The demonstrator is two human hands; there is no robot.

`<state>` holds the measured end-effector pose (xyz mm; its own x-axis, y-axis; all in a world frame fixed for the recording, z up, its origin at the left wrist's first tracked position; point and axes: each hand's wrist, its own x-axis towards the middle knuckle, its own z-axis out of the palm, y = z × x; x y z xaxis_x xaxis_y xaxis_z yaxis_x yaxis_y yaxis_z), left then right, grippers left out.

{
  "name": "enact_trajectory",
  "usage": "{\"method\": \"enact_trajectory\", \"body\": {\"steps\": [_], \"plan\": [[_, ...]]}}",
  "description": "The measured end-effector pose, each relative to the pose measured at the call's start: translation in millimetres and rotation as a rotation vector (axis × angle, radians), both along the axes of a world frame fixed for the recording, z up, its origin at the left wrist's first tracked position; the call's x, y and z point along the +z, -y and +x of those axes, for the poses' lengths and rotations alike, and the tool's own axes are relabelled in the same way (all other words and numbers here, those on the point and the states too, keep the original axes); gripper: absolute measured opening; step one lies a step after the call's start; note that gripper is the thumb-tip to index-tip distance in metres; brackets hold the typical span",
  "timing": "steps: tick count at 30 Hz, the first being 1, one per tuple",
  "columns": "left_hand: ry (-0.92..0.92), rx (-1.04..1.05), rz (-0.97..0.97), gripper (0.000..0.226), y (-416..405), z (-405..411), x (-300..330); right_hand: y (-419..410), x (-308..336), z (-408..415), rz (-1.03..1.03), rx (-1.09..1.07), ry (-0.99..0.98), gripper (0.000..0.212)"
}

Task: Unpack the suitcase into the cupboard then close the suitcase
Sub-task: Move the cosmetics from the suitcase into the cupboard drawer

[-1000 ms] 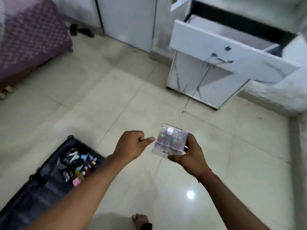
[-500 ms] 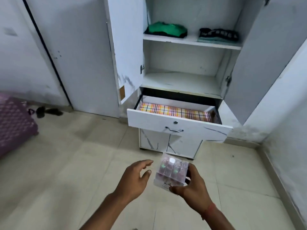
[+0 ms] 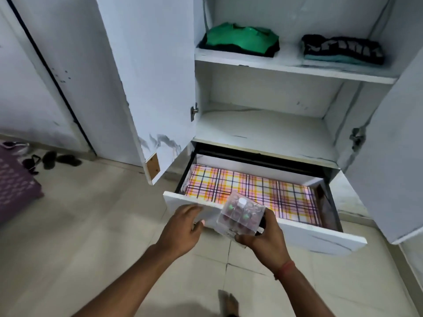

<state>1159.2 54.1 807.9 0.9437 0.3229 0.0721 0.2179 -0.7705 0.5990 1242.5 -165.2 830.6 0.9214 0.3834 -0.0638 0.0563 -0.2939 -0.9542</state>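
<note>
Head view: your right hand point(image 3: 266, 240) holds the clear plastic box point(image 3: 240, 216) from below and behind, fingers at its far right edge and thumb under its near corner, so that grip is pinched on the box; the box is tilted, its top face turned toward you, and it hangs over the front panel of the open drawer point(image 3: 297, 234), above the near left part of it; through the lid you can see small compartments with reddish, green and white contents, too blurred to count exactly. Your left hand point(image 3: 183, 229) is just beside the box on its left, apart from it by a narrow gap; its fingers are loosely curled and spread, gripping nothing, with the fingertips in front of the drawer's front panel; whether they touch the panel you cannot tell. One drawer is pulled out of the cupboard point(image 3: 263, 131), lined with a checked sheet point(image 3: 258, 191) in pink, yellow and dark lines, and nothing else shows on that sheet. Two cupboard doors stand open, the left door point(image 3: 148, 76) and the right door point(image 3: 393, 145). Two shelves show above the drawer; the lower one is bare; the upper one carries two folded piles, a green garment point(image 3: 242, 40) on the left and a dark garment point(image 3: 343, 50) with pale lettering on the right, well apart. On the tiled floor point(image 3: 91, 236) at the far left lie dark sandals point(image 3: 60, 159) near the wall, beside a purple patterned cloth point(image 3: 16, 184). The suitcase is out of view.
</note>
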Motion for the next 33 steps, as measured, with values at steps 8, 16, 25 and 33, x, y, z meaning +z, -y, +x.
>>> {"method": "enact_trajectory", "body": {"steps": [8, 16, 25, 33], "plan": [[-0.094, 0.176, 0.0, 0.045, -33.0, 126.0, -25.3, -49.4, -37.8, 159.3, -0.062, 0.112, -0.004, 0.073], [-0.193, 0.317, -0.061, 0.044, -62.0, 193.1, -50.4, -100.5, -88.8, 258.7, -0.135, 0.196, 0.021, 0.072], [-0.23, 0.226, 0.073, 0.059, -108.6, 260.9, -86.4, -150.4, -154.2, 323.8, -0.197, 0.158, 0.042, 0.082], [-0.392, 0.216, 0.153, 0.059, -114.7, 280.0, -110.1, -160.9, -170.7, 313.6, -0.141, 0.079, -0.016, 0.074]]}}
